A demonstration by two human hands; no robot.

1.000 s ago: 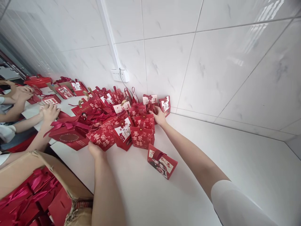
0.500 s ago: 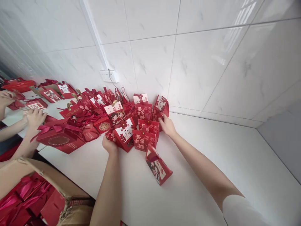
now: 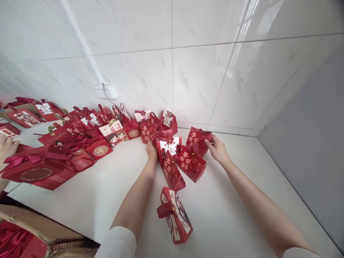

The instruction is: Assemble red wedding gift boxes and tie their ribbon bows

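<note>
My right hand [image 3: 218, 149] grips the right edge of a red gift box [image 3: 198, 137] with gold lettering, its thumb at the front. My left hand [image 3: 152, 152] presses against the left side of a gift box with a white panel [image 3: 169, 146]; its fingers are mostly hidden behind the boxes. Between my hands lean a tilted red gift box [image 3: 191, 163] and a narrow one turned sideways [image 3: 173, 172]. Closer to me, a box with a couple's picture and a ribbon loop [image 3: 176, 216] stands apart on the white table [image 3: 220, 211].
Many red gift boxes with ribbons [image 3: 80, 132] crowd the table's left side. Below them is an opened cardboard carton [image 3: 40, 224] of red boxes. Another person's hand [image 3: 7, 150] shows at the left edge. A tiled wall [image 3: 199, 82] with a socket strip [image 3: 104, 91] borders the back.
My view has turned right. Both hands have moved rightward along the table with several gift boxes, which now lean and spread apart; some stay behind by the wall.
</note>
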